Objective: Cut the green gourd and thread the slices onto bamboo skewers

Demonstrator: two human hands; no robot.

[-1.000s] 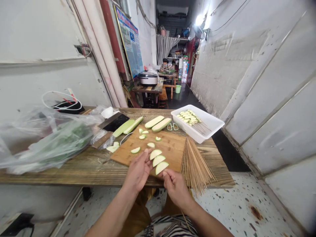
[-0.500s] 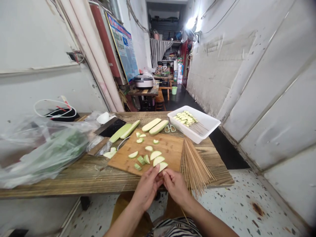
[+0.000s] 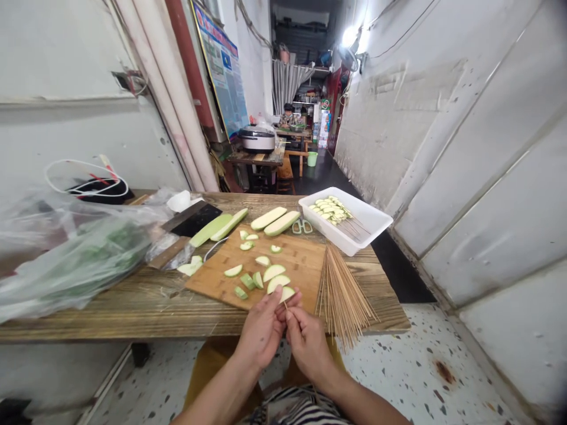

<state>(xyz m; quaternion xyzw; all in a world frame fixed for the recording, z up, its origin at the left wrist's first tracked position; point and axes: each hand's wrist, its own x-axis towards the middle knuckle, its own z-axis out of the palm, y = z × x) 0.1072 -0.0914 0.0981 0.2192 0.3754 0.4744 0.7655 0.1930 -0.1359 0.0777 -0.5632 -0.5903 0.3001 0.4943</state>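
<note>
The left hand [image 3: 262, 333] was closed on the half-moon slice [image 3: 287, 294], its thumb against the slice's left end. Just below, the right hand [image 3: 308, 339] pinched a thin skewer [image 3: 286, 306] between thumb and finger. Two other slices [image 3: 275, 273] lined up just beyond the left fingertips, over the cutting board [image 3: 301, 260] on the worktop [image 3: 146, 313]; loose skewers [image 3: 343, 295] fanned out near the right hand.

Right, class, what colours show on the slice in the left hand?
The slice is pale cream with a thin green edge, seen best in the head view.
</note>
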